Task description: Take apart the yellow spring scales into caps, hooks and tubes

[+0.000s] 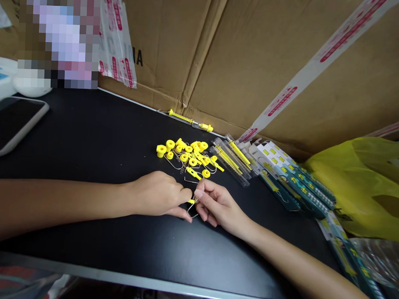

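Note:
My left hand [161, 194] is closed, with a small yellow plastic piece [191, 201] showing at its fingertips; the rest of that piece is hidden by the fingers. Thumb and forefinger of my right hand [220, 207] pinch a bent metal wire hook [188, 211], whose loop hangs between both hands beside the yellow piece. Just beyond the hands lies a pile of yellow plastic caps [184, 157], mixed with wire hooks and small springs [182, 170]. A yellow slotted piece [194, 173] is at the near side of the pile.
Against the cardboard [255, 51] at the back lies an assembled spring scale [184, 117]. Transparent tubes with yellow strips [232, 157] lie right of the pile, then printed boxes [293, 174] and a yellow plastic bag [362, 181]. A phone [15, 121] rests at left on the black table [117, 251].

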The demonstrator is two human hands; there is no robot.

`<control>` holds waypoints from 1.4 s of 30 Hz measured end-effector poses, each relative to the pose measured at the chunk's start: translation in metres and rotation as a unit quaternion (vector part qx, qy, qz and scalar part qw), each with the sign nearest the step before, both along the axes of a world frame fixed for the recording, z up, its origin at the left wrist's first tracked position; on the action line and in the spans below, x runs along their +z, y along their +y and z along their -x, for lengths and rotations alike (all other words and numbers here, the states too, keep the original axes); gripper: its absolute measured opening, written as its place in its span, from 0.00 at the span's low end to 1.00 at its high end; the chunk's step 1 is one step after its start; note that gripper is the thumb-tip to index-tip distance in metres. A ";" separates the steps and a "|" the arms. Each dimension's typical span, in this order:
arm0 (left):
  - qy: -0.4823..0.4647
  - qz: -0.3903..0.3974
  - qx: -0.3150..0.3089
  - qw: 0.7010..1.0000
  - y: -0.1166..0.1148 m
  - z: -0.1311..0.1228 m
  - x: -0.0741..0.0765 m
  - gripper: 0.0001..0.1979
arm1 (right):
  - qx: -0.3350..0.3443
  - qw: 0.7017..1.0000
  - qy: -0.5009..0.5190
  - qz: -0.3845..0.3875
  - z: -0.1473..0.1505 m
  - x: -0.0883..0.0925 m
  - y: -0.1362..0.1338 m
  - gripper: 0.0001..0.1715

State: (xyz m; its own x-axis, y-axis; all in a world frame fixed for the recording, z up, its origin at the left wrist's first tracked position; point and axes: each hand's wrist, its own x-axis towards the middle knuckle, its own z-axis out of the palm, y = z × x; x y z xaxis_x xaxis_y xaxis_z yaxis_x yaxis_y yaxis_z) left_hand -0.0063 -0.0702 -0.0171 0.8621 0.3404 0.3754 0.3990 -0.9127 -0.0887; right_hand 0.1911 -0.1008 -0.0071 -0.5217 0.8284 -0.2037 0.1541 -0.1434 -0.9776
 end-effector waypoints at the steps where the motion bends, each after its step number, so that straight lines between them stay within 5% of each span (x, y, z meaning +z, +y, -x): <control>1: 0.000 0.001 -0.001 1.000 0.000 0.000 0.000 0.21 | 0.000 1.000 0.000 0.000 0.000 0.000 0.000 0.16; 24: 0.064 0.063 -0.034 0.995 0.007 -0.004 0.007 0.21 | 0.030 0.999 -0.042 -0.008 -0.001 0.003 -0.001 0.15; 42: 0.023 -0.085 0.000 0.996 -0.005 -0.002 0.006 0.23 | -0.029 0.999 -0.019 0.003 0.003 0.003 -0.003 0.18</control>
State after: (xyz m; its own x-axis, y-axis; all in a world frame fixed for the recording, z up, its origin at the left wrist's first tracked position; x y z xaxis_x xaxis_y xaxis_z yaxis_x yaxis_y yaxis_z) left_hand -0.0040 -0.0752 -0.0114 0.8796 0.2759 0.3875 0.3912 -0.8830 -0.2593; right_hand 0.1883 -0.1042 -0.0038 -0.4646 0.8557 -0.2280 0.1830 -0.1591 -0.9701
